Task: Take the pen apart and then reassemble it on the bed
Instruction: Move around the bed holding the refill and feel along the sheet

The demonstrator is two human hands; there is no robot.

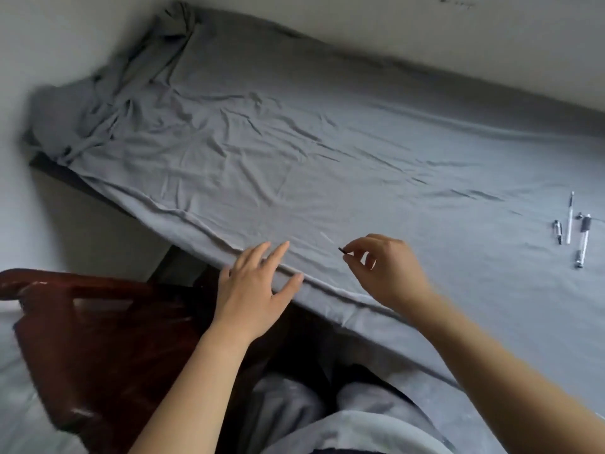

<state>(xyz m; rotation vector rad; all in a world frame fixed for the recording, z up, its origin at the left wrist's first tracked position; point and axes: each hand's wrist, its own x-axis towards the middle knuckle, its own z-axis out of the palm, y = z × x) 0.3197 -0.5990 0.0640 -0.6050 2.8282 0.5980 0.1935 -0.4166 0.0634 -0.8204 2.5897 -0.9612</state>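
Observation:
A grey-sheeted bed (327, 142) fills the view. My right hand (389, 270) hovers over its near edge and pinches a small dark pen part (342, 251) between thumb and forefinger. My left hand (258, 290) is flat and open at the bed's edge, fingers spread, holding nothing. A thin pale streak (326, 238) lies on the sheet between the hands; what it is I cannot tell. Far right on the sheet lie pen pieces: a clear barrel with a black grip (582, 240), a slim refill (570, 217) and a short cap-like piece (558, 231).
A dark red wooden chair (85, 339) stands at lower left beside the bed. My grey-clad knees (294, 407) are at the bottom. A white wall (425, 27) runs along the far side of the bed. The sheet bunches in folds at the upper left corner.

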